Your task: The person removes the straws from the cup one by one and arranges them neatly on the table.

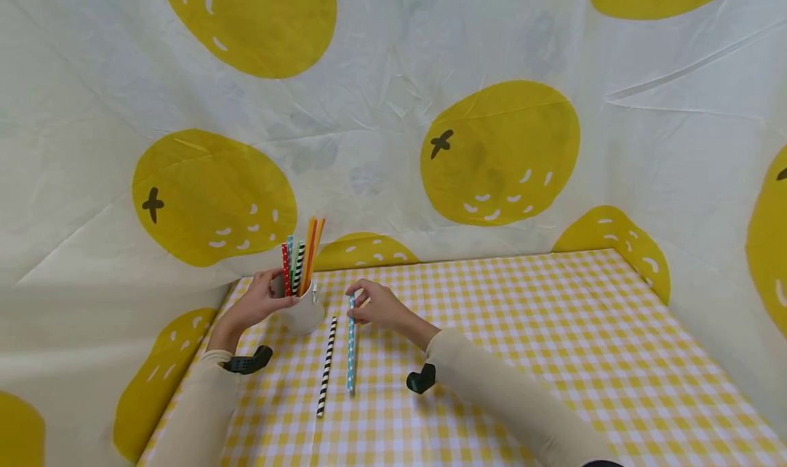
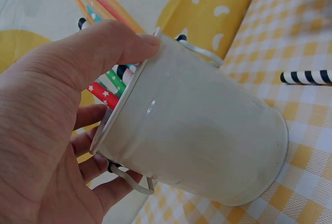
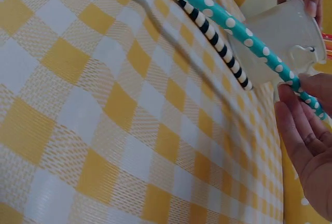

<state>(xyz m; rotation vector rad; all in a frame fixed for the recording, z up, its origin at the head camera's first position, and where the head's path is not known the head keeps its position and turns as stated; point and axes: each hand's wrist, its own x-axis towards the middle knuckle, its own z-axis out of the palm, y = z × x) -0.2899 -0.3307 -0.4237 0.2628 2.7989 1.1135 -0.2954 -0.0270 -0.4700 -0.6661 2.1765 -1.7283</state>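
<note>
A white metal bucket with small side handles stands at the table's far left, holding several straws in red, green, black-striped and orange. My left hand grips its rim, thumb on the near side and fingers around the back. My right hand pinches a turquoise straw with white dots near its far end, to the right of the bucket. In the right wrist view this straw is above the cloth, its shadow beneath it. A black-and-white striped straw lies on the table to its left.
A yellow-and-white checked cloth covers the table. Behind and to the left hangs a pale curtain printed with large yellow fruits, close to the bucket. A dark wrist device sits on the left sleeve, another on the right.
</note>
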